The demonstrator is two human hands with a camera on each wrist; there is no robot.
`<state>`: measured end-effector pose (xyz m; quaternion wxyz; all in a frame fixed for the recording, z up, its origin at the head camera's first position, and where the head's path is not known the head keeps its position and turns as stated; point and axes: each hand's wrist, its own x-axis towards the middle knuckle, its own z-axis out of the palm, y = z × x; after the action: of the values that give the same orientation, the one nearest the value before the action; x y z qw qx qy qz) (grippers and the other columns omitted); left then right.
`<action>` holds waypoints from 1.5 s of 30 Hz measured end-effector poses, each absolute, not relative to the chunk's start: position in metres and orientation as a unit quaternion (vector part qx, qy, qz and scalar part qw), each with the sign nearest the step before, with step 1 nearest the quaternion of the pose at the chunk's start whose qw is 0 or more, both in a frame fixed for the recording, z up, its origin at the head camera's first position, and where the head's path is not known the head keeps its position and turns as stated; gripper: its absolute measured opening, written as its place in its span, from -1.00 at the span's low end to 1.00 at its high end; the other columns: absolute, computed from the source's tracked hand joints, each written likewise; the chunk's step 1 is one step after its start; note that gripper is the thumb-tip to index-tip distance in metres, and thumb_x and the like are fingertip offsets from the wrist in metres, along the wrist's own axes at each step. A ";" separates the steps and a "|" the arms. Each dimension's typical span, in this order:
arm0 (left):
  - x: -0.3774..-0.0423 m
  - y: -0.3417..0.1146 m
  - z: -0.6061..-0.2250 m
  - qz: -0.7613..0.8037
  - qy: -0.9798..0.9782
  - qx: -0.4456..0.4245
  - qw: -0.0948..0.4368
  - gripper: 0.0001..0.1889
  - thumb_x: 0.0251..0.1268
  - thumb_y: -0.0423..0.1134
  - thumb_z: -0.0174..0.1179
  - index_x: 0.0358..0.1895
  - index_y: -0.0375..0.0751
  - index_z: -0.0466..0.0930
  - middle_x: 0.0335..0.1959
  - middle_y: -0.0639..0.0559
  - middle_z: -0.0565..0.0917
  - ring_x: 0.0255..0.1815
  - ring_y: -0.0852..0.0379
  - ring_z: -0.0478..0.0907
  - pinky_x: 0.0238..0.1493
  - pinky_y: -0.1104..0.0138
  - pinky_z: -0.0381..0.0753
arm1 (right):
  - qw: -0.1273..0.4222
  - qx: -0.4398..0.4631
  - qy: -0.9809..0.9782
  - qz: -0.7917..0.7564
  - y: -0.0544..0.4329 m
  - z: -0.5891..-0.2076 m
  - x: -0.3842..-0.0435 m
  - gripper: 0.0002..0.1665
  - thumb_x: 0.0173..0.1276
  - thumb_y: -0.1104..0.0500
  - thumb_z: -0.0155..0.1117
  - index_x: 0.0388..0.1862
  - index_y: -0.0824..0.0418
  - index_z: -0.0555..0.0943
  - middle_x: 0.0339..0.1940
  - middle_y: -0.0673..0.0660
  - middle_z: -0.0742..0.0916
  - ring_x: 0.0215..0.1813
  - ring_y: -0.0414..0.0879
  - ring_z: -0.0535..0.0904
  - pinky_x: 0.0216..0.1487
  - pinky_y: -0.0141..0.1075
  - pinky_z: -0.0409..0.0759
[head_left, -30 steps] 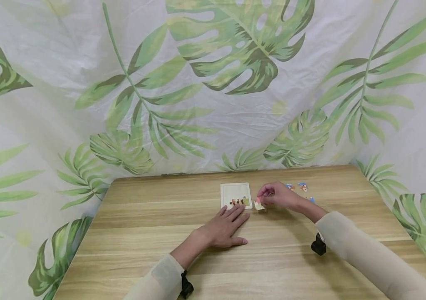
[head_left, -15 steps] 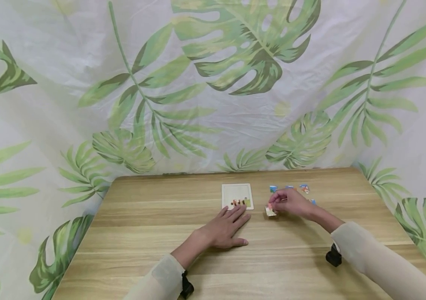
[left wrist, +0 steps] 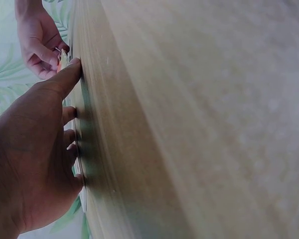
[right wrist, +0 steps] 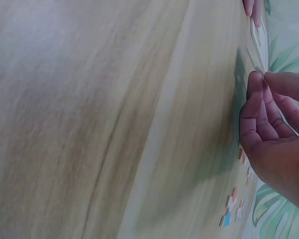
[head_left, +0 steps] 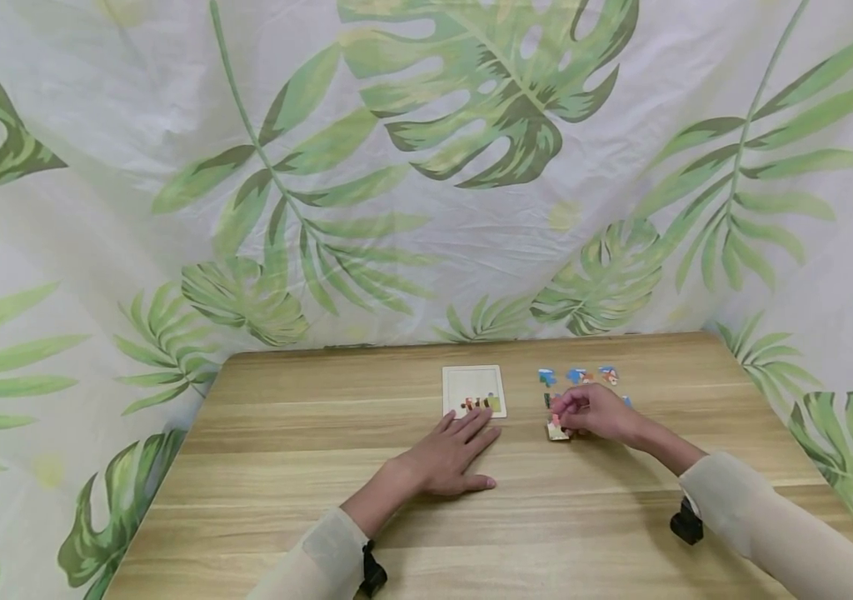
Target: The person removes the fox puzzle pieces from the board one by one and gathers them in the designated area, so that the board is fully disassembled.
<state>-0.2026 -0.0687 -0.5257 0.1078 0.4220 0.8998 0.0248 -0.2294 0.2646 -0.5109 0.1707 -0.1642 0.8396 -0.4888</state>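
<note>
My left hand (head_left: 451, 454) lies flat with spread fingers, its fingertips over the lower edge of a square white puzzle board (head_left: 471, 383). A short row of joined pieces (head_left: 470, 404) sits along the bottom of that board, partly covered by the fingers. To the right of the board, my right hand (head_left: 602, 414) pinches a pale and pink jigsaw puzzle piece (head_left: 557, 432) between thumb and fingers. In the right wrist view the piece (right wrist: 255, 62) shows edge-on at the fingertips, tilted and raised off the table.
Several loose blue and orange puzzle pieces (head_left: 579, 376) lie behind the right hand, some partly hidden by it. The wooden table (head_left: 306, 467) ends at the back against a leaf-patterned cloth (head_left: 366, 208).
My right hand has moved right and slightly nearer with the puzzle piece, away from the board, uncovering some loose pieces behind. The left hand has stayed in place.
</note>
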 end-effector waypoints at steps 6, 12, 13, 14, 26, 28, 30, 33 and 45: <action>-0.203 -0.069 -0.525 0.024 0.900 0.421 0.105 -0.11 0.59 0.40 -0.06 0.76 0.01 -0.01 0.79 -0.07 -0.11 0.79 -0.01 -0.17 0.72 -0.07 -0.02 | 0.147 -0.176 0.855 -0.466 0.270 -0.515 -0.229 -0.89 0.43 0.38 0.36 -0.11 0.40 0.72 -0.34 0.16 0.78 -0.36 -0.10 0.70 -0.39 -0.33 0.65; -0.203 -0.068 -0.525 0.027 0.900 0.421 0.108 -0.12 0.59 0.39 -0.05 0.76 0.00 0.01 0.79 -0.08 -0.10 0.79 -0.02 -0.17 0.71 -0.08 -0.01 | 0.120 -0.190 0.866 -0.447 0.271 -0.518 -0.227 -0.91 0.39 0.42 0.37 -0.16 0.38 0.72 -0.38 0.13 0.76 -0.41 -0.15 0.65 -0.43 -0.39 0.60; -0.203 -0.068 -0.525 0.028 0.900 0.422 0.109 -0.12 0.59 0.38 -0.05 0.76 0.00 0.00 0.79 -0.08 -0.10 0.79 -0.02 -0.17 0.71 -0.08 -0.02 | 0.117 -0.193 0.867 -0.445 0.271 -0.518 -0.227 -0.92 0.39 0.42 0.37 -0.16 0.38 0.73 -0.38 0.12 0.76 -0.41 -0.16 0.65 -0.43 -0.40 0.60; -0.203 -0.068 -0.526 0.029 0.899 0.422 0.109 -0.12 0.60 0.38 -0.05 0.76 0.00 0.00 0.79 -0.08 -0.10 0.79 -0.02 -0.17 0.71 -0.08 -0.02 | 0.113 -0.195 0.868 -0.443 0.270 -0.518 -0.227 -0.92 0.38 0.43 0.38 -0.17 0.38 0.73 -0.38 0.13 0.77 -0.41 -0.16 0.65 -0.43 -0.41 0.59; -0.204 -0.068 -0.528 0.033 0.900 0.420 0.112 -0.12 0.60 0.38 -0.05 0.76 0.01 0.00 0.79 -0.08 -0.09 0.79 -0.01 -0.17 0.72 -0.08 -0.04 | 0.097 -0.202 0.879 -0.422 0.270 -0.519 -0.227 -0.91 0.40 0.43 0.34 -0.18 0.34 0.74 -0.37 0.08 0.78 -0.37 -0.17 0.73 -0.35 -0.40 0.66; -0.204 -0.068 -0.528 0.031 0.901 0.418 0.112 -0.12 0.59 0.39 -0.06 0.76 0.02 -0.01 0.79 -0.07 -0.10 0.79 0.00 -0.18 0.72 -0.07 -0.05 | 0.093 -0.204 0.880 -0.419 0.269 -0.519 -0.227 -0.90 0.39 0.43 0.34 -0.18 0.34 0.74 -0.37 0.08 0.78 -0.37 -0.16 0.72 -0.35 -0.41 0.65; -0.203 -0.069 -0.528 0.032 0.901 0.417 0.114 -0.12 0.60 0.39 -0.06 0.76 0.02 -0.01 0.79 -0.06 -0.11 0.79 0.01 -0.19 0.72 -0.07 -0.06 | 0.089 -0.206 0.882 -0.415 0.268 -0.519 -0.227 -0.91 0.39 0.42 0.34 -0.19 0.34 0.74 -0.38 0.08 0.78 -0.38 -0.17 0.72 -0.35 -0.40 0.64; -0.203 -0.069 -0.527 0.033 0.901 0.418 0.113 -0.12 0.59 0.38 -0.04 0.76 0.02 0.00 0.79 -0.06 -0.10 0.79 0.00 -0.18 0.72 -0.08 -0.05 | 0.082 -0.207 0.887 -0.404 0.267 -0.519 -0.226 -0.90 0.38 0.43 0.35 -0.20 0.32 0.75 -0.39 0.06 0.78 -0.38 -0.19 0.71 -0.35 -0.41 0.63; -0.202 -0.068 -0.523 0.041 0.900 0.419 0.111 -0.12 0.58 0.37 0.00 0.74 -0.02 0.06 0.78 -0.11 -0.04 0.78 -0.04 -0.12 0.70 -0.09 0.01 | 0.049 -0.213 0.905 -0.364 0.263 -0.510 -0.233 -0.91 0.32 0.41 0.46 -0.21 0.31 0.77 -0.32 0.05 0.79 -0.34 -0.23 0.62 -0.31 -0.40 0.62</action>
<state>-0.2022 -0.0677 -0.5231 0.1110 0.4190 0.9003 0.0408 -0.2332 0.2632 -0.5102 0.0491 -0.2134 0.9052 -0.3642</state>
